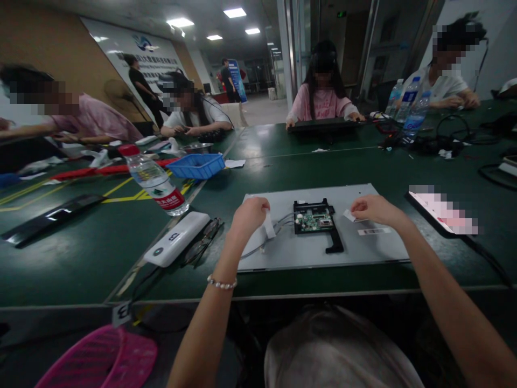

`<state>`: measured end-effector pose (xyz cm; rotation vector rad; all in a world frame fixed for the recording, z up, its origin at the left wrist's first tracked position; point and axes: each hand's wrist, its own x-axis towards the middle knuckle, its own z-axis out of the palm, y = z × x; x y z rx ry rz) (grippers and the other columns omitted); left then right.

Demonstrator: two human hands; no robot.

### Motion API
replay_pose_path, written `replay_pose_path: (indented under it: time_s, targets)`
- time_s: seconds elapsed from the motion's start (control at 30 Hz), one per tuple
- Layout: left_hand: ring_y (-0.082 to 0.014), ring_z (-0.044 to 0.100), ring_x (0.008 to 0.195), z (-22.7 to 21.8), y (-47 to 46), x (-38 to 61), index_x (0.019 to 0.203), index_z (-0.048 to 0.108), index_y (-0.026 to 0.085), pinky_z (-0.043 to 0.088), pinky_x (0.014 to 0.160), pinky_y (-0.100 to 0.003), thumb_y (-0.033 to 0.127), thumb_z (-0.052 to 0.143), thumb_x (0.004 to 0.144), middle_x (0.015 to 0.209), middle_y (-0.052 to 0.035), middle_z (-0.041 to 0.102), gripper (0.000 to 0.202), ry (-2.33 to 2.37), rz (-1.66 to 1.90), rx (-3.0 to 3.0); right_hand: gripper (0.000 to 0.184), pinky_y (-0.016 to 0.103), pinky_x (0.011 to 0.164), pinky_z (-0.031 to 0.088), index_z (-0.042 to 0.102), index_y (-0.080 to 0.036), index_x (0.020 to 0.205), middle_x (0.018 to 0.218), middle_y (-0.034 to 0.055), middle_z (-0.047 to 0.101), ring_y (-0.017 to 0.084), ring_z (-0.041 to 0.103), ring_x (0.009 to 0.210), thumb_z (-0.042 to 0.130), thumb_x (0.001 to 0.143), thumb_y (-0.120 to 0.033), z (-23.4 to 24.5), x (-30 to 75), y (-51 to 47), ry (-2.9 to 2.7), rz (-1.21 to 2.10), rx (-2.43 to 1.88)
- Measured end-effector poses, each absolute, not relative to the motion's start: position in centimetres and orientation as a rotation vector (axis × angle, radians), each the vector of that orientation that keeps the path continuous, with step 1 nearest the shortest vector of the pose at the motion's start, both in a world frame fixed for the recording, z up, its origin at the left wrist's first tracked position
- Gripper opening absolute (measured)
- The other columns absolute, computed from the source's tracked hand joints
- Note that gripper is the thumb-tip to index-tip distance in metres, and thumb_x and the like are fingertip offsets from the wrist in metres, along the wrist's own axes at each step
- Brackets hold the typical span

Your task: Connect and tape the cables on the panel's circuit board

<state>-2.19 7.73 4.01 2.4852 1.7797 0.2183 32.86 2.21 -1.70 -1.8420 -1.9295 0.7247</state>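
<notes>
A flat grey metal panel (363, 248) lies on the green table in front of me. A small green circuit board in a black frame (315, 221) sits at its middle, with thin wires running left from it. My left hand (248, 214) is closed over the panel's left part, pinching a white strip of tape (269, 225) that hangs down. My right hand (374, 209) hovers over the panel's right part, fingers pinched on a small white piece of tape (349, 215). A barcode label (374, 231) is stuck on the panel just below that hand.
A water bottle (155, 183), a white power bank (176, 238) and glasses (204, 245) lie to the left. A blue tray (196, 165) sits further back. A phone (442, 213) lies right of the panel. Several other people work around the table. A pink basket (100, 361) is below left.
</notes>
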Motion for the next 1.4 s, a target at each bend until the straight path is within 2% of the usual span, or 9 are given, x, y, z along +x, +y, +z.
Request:
replay_pose_path:
  time_s: [0.13, 0.27, 0.37, 0.47, 0.73, 0.83, 1.03, 1.23, 1.4]
  targets:
    - [-0.0220, 0.064, 0.086, 3.0, 9.6, -2.4, 0.087, 0.070, 0.019, 0.047, 0.074, -0.026, 0.011, 0.047, 0.077, 0.091, -0.0089, 0.070, 0.026, 1.812, 0.143, 2.502, 0.021, 0.032, 0.074, 0.047, 0.072, -0.018, 0.086, 0.093, 0.0082, 0.072, 0.022, 0.065, 0.084, 0.058, 0.078, -0.032, -1.7, 33.4, 1.9, -1.931, 0.565, -1.939]
    - [-0.0250, 0.061, 0.100, 2.4, 10.0, -1.2, 0.105, 0.066, 0.016, 0.046, 0.089, -0.032, 0.018, 0.053, 0.079, 0.107, -0.0123, 0.066, 0.029, 1.748, 0.204, 2.578, 0.026, 0.034, 0.080, 0.046, 0.072, -0.016, 0.090, 0.100, 0.0118, 0.068, 0.022, 0.064, 0.085, 0.053, 0.083, -0.032, -1.8, 32.8, 2.0, -1.925, 0.365, -1.949]
    - [-0.0241, 0.060, 0.103, 2.5, 10.0, 1.3, 0.113, 0.063, 0.015, 0.044, 0.094, -0.033, 0.023, 0.051, 0.084, 0.113, -0.0117, 0.063, 0.032, 1.472, 0.282, 2.749, 0.027, 0.033, 0.079, 0.046, 0.071, -0.015, 0.094, 0.103, 0.0124, 0.066, 0.020, 0.064, 0.080, 0.051, 0.084, -0.031, -1.9, 31.7, 2.1, -1.943, 0.311, -1.887]
    - [-0.0229, 0.062, 0.099, 2.5, 10.2, 4.1, 0.111, 0.064, 0.017, 0.046, 0.089, -0.031, 0.024, 0.051, 0.085, 0.111, -0.0098, 0.064, 0.030, 1.264, 0.205, 2.895, 0.026, 0.031, 0.081, 0.046, 0.070, -0.016, 0.095, 0.104, 0.0112, 0.067, 0.019, 0.065, 0.081, 0.052, 0.085, -0.029, -1.9, 30.5, 2.0, -1.953, 0.335, -1.823]
    - [-0.0228, 0.066, 0.088, 1.6, 11.7, 6.4, 0.089, 0.073, 0.017, 0.048, 0.075, -0.028, 0.017, 0.051, 0.084, 0.090, -0.0105, 0.071, 0.022, 1.311, 0.056, 2.954, 0.025, 0.034, 0.084, 0.046, 0.070, -0.015, 0.095, 0.102, 0.0115, 0.068, 0.021, 0.065, 0.088, 0.050, 0.085, -0.026, -2.1, 30.3, 1.9, -1.943, 0.334, -1.832]
    - [-0.0228, 0.066, 0.088, 1.9, 12.0, 6.7, 0.089, 0.073, 0.018, 0.048, 0.076, -0.030, 0.017, 0.049, 0.085, 0.091, -0.0106, 0.071, 0.024, 1.347, 0.071, 2.977, 0.025, 0.034, 0.084, 0.046, 0.070, -0.016, 0.095, 0.100, 0.0111, 0.070, 0.022, 0.065, 0.090, 0.050, 0.085, -0.027, -2.1, 30.4, 1.9, -1.934, 0.325, -1.835]
    - [-0.0269, 0.060, 0.105, 2.4, 12.4, 8.3, 0.097, 0.070, 0.011, 0.044, 0.087, -0.037, 0.011, 0.040, 0.089, 0.105, -0.0169, 0.066, 0.031, 1.387, 0.128, 3.051, 0.026, 0.034, 0.084, 0.046, 0.070, -0.016, 0.095, 0.098, 0.0107, 0.070, 0.022, 0.065, 0.089, 0.049, 0.086, -0.027, -1.7, 30.4, 1.7, -1.911, 0.302, -1.812]
    - [-0.0263, 0.064, 0.098, 1.5, 12.3, 8.7, 0.092, 0.070, 0.011, 0.046, 0.084, -0.036, 0.014, 0.046, 0.088, 0.098, -0.0173, 0.068, 0.025, 1.433, -0.007, 3.002, 0.024, 0.032, 0.085, 0.046, 0.070, -0.016, 0.097, 0.099, 0.0102, 0.070, 0.020, 0.066, 0.088, 0.051, 0.085, -0.025, -2.0, 31.1, 2.0, -1.907, 0.347, -1.826]
    - [-0.0239, 0.059, 0.109, 2.7, 11.6, 6.6, 0.115, 0.062, 0.015, 0.045, 0.089, -0.034, 0.028, 0.044, 0.092, 0.118, -0.0120, 0.063, 0.032, 1.420, -0.022, 2.950, 0.028, 0.032, 0.082, 0.048, 0.069, -0.015, 0.104, 0.105, 0.0109, 0.069, 0.021, 0.066, 0.090, 0.057, 0.080, -0.023, -2.6, 32.0, 2.3, -1.939, 0.428, -1.856]
